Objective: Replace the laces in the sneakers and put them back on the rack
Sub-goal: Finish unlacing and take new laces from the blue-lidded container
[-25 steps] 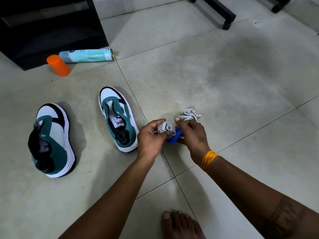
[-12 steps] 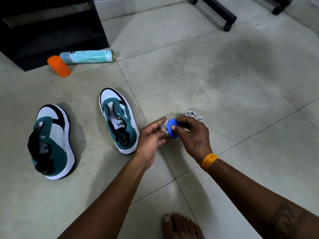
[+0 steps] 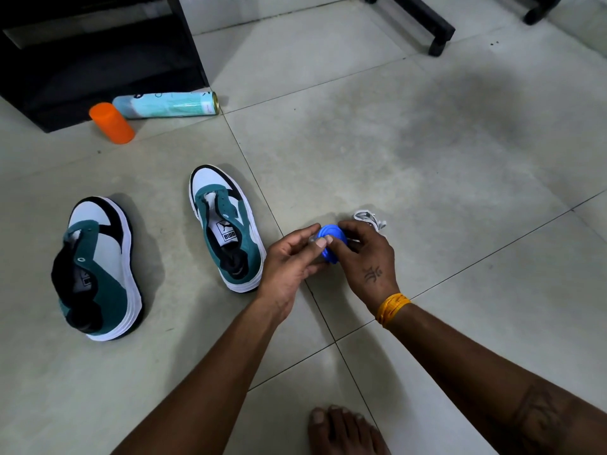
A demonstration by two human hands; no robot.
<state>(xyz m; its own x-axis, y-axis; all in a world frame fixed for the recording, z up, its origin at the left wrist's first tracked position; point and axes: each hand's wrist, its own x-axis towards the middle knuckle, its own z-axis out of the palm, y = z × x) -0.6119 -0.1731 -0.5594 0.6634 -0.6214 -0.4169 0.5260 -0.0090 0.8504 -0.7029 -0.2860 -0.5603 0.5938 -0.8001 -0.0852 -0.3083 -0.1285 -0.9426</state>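
Two teal, white and black sneakers lie unlaced on the tiled floor: one (image 3: 98, 267) tipped on its side at the left, the other (image 3: 226, 228) upright beside my hands. My left hand (image 3: 289, 257) and my right hand (image 3: 364, 257) meet over the floor and both pinch a small blue band (image 3: 331, 241). A bundle of white laces (image 3: 369, 219) shows just past my right hand's fingers; whether that hand holds it or it lies on the floor cannot be told. Any lace under my left fingers is hidden.
An aerosol can (image 3: 167, 105) lies on its side with its orange cap (image 3: 112, 123) next to it, in front of a black rack (image 3: 98, 50) at the top left. Black furniture legs (image 3: 427, 24) stand at the top right. My bare foot (image 3: 341, 428) is at the bottom.
My hands have drawn together. The blue band has come up from under the lace bundles to between my fingertips, and the lace bundle in my left hand has gone out of sight.
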